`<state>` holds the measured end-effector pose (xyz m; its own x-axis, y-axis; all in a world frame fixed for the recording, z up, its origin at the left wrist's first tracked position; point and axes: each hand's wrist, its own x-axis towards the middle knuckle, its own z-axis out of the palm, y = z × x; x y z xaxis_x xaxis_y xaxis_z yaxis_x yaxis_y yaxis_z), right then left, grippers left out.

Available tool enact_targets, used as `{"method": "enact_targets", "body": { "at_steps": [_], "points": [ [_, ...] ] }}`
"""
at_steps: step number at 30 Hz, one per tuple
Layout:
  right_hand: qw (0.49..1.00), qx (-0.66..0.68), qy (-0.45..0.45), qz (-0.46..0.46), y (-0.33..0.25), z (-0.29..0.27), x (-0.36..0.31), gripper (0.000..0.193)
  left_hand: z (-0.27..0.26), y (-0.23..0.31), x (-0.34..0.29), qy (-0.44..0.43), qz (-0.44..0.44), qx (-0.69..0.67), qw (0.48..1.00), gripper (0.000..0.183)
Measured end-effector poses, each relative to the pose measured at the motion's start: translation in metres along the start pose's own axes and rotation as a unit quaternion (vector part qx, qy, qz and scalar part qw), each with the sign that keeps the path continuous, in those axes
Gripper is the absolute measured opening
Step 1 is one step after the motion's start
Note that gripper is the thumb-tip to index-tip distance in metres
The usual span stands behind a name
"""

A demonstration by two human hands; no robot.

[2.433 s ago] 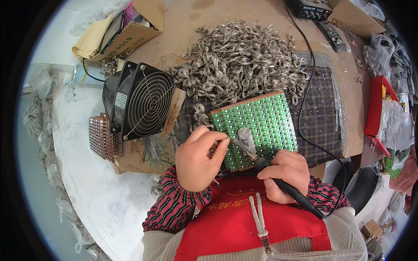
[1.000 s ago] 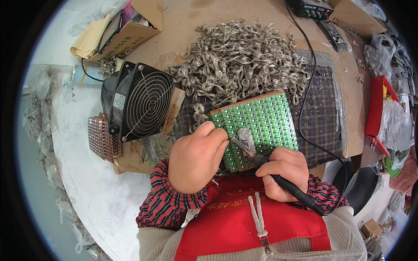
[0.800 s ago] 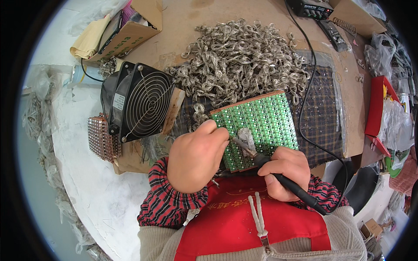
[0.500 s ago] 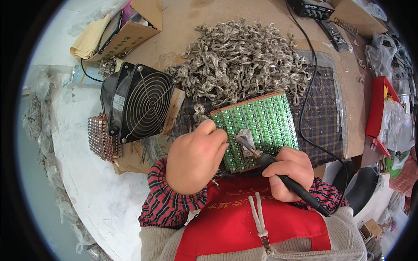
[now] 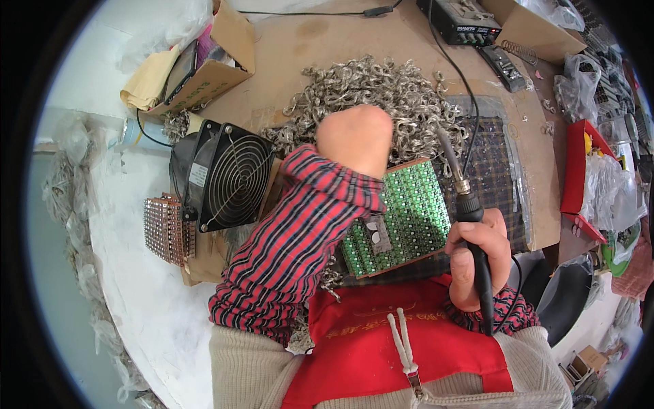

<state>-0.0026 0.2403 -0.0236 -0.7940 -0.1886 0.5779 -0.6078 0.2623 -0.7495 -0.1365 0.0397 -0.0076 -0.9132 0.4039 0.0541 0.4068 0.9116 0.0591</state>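
My right hand [image 5: 480, 255] is closed round the black handle of a soldering iron [image 5: 469, 204], its tip pointing up and away from me. My left hand [image 5: 357, 140] reaches over the near edge of a heap of twisted, tied wire bundles [image 5: 375, 82]; its fingers are hidden from view. Below that forearm lies a green circuit board panel [image 5: 419, 211] with rows of small parts, partly covered by the sleeve. A small greyish piece [image 5: 377, 235] rests on the panel's left part. Several wire bundles [image 5: 332, 281] lie by the panel's near left corner.
A black fan [image 5: 238, 177] stands left of the panel, beside a stack of reddish-brown boards [image 5: 167, 228]. At the back are a cardboard box [image 5: 228, 58] and a black control unit [image 5: 463, 24]. A red box [image 5: 579, 170] sits at right; the iron's cable crosses the checked cloth [image 5: 494, 157].
My left hand has gone from the panel forward to the wire heap. My right hand has lifted the soldering iron off the panel, turning its tip upward and to the right.
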Motion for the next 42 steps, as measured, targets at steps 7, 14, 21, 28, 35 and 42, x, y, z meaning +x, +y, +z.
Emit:
{"method": "enact_targets", "body": {
  "at_steps": [7, 14, 21, 28, 35, 42],
  "points": [
    [0.99, 0.094, -0.006, 0.107, -0.005, 0.0, 0.017, 0.028, -0.022, -0.03, -0.025, 0.032, -0.102, -0.361, 0.927, 0.014],
    [0.987, 0.052, 0.082, 0.13, 0.013, 0.031, 0.079, 0.031, -0.029, -0.008, -0.054, 0.03, -0.061, -0.634, 0.77, 0.006],
    [0.984, 0.104, 0.083, 0.119, 0.022, 0.046, 0.08, 0.036, -0.031, 0.004, -0.057, 0.052, -0.066, -0.656, 0.75, 0.027],
    [0.973, 0.128, 0.158, 0.107, 0.029, 0.039, 0.076, 0.039, -0.022, -0.02, -0.052, 0.0, -0.117, -0.668, 0.735, 0.03],
    [0.968, 0.15, 0.157, 0.126, 0.029, 0.038, 0.069, 0.039, -0.02, -0.002, -0.055, 0.159, -0.009, -0.372, 0.914, 0.044],
    [0.987, 0.103, 0.113, 0.05, 0.014, 0.048, 0.06, 0.044, -0.028, 0.011, -0.074, 0.029, -0.108, -0.725, 0.679, 0.018]
  ]
}}
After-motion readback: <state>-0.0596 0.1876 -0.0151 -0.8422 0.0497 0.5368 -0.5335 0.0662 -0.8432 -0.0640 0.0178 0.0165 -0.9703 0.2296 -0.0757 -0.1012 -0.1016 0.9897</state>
